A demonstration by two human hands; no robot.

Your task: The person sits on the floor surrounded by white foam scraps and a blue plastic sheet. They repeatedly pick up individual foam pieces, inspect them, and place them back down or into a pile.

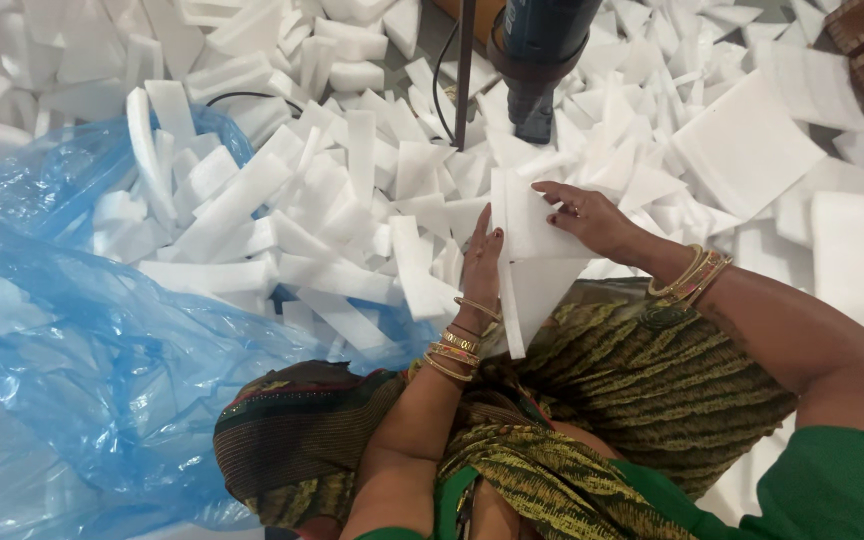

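A folded white foam sheet (530,262) stands on edge over my lap, its top end just below a dark blue power tool (537,60) that hangs nozzle-down. My left hand (480,262) presses flat against the sheet's left side, gold bangles at the wrist. My right hand (592,220) grips the sheet from the right, fingers spread over its face. Both hands hold the same sheet.
Heaps of white foam strips (282,215) cover the floor ahead. A large blue plastic bag (102,340) partly filled with strips lies at the left. Bigger foam sheets (747,145) lie at the right. A thin metal rod (465,70) and black cable stand beside the tool.
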